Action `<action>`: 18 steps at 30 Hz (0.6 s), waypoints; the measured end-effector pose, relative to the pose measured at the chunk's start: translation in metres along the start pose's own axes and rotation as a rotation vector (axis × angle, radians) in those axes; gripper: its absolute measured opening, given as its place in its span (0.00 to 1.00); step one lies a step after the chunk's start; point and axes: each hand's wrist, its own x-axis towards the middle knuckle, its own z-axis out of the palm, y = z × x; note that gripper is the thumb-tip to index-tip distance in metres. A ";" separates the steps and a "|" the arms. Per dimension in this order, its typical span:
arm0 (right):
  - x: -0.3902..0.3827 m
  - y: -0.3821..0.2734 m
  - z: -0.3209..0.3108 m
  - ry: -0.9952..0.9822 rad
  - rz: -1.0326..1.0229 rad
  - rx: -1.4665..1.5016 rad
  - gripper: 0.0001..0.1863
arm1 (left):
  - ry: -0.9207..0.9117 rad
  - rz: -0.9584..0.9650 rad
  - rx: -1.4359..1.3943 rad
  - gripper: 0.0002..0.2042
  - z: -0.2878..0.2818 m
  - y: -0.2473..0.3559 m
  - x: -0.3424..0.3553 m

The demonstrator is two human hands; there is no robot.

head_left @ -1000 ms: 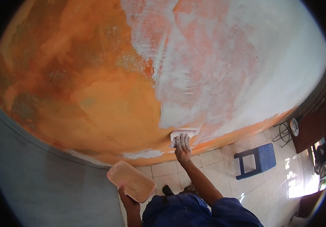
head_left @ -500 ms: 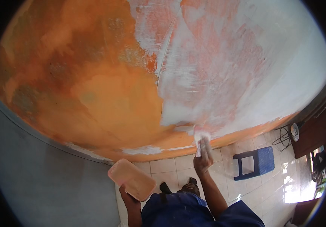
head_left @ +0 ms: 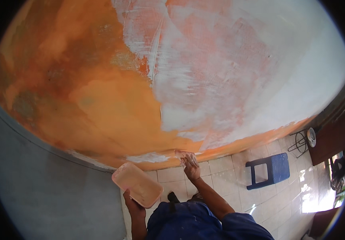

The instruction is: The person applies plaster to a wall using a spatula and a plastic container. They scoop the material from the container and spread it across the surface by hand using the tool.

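My right hand grips a flat, plaster-smeared scraper against the low part of a wall, near an orange strip along the bottom and beside a white smear. The wall is mottled orange on the left and coated in streaky white and pink on the right. My left hand holds a rectangular pink plastic tub by its near edge, with creamy material inside.
White tiled floor lies below the wall. A blue plastic stool lies on its side at right. Beyond it are a wire stand, a white round object and brown furniture. A grey surface fills the lower left.
My right hand with the scraper first moved right, then has swung left and sits lower on the wall. My left hand and the tub have moved slightly. The view has shifted a little.
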 end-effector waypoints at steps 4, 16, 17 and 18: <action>0.016 -0.032 -0.043 0.113 0.022 0.068 0.18 | 0.052 0.003 -0.018 0.28 0.004 -0.001 -0.006; 0.093 -0.032 -0.003 0.250 -0.172 -0.134 0.27 | 0.049 0.023 -0.022 0.29 0.000 -0.001 -0.008; 0.088 -0.029 0.004 0.229 -0.157 -0.133 0.25 | 0.044 0.026 -0.030 0.29 -0.002 0.001 -0.009; 0.083 -0.026 0.011 0.215 -0.180 -0.132 0.26 | 0.071 0.028 -0.031 0.29 -0.003 0.001 -0.010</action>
